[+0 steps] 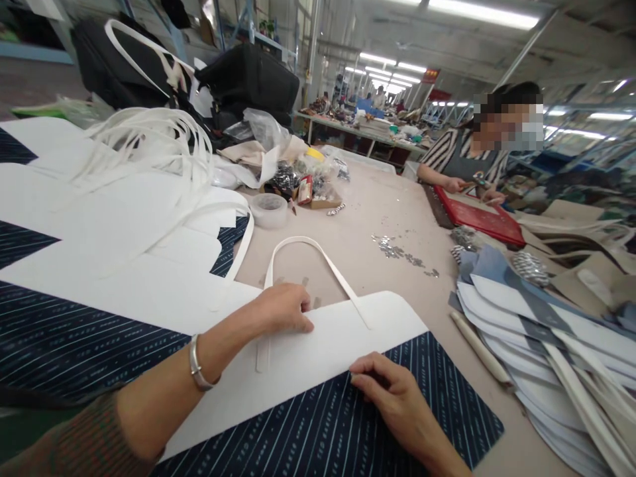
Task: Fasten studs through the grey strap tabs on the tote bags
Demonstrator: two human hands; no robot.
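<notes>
A white bag panel (pixel 338 324) with navy striped, lettered lining (pixel 298 424) lies in front of me. A white strap handle (pixel 311 244) arches from its upper edge, with both ends lying on the panel. My left hand (pixel 285 308), bent downward across the handle's left side, rests on the panel with curled fingers; what they hold, if anything, is hidden. Over the border between white panel and lining, my right hand (pixel 392 397) has thumb and forefinger pinched together. Something too small to name may be between those fingertips.
White panels (pixel 99 258) and looped white straps (pixel 163 146) lie left. Beyond are a tape roll (pixel 269 211) and small metal pieces (pixel 392 248). Stacked panels (pixel 527 344) sit right, beside a beige rod-like piece (pixel 481 351). A co-worker (pixel 467 159) works at a red tray (pixel 481 218).
</notes>
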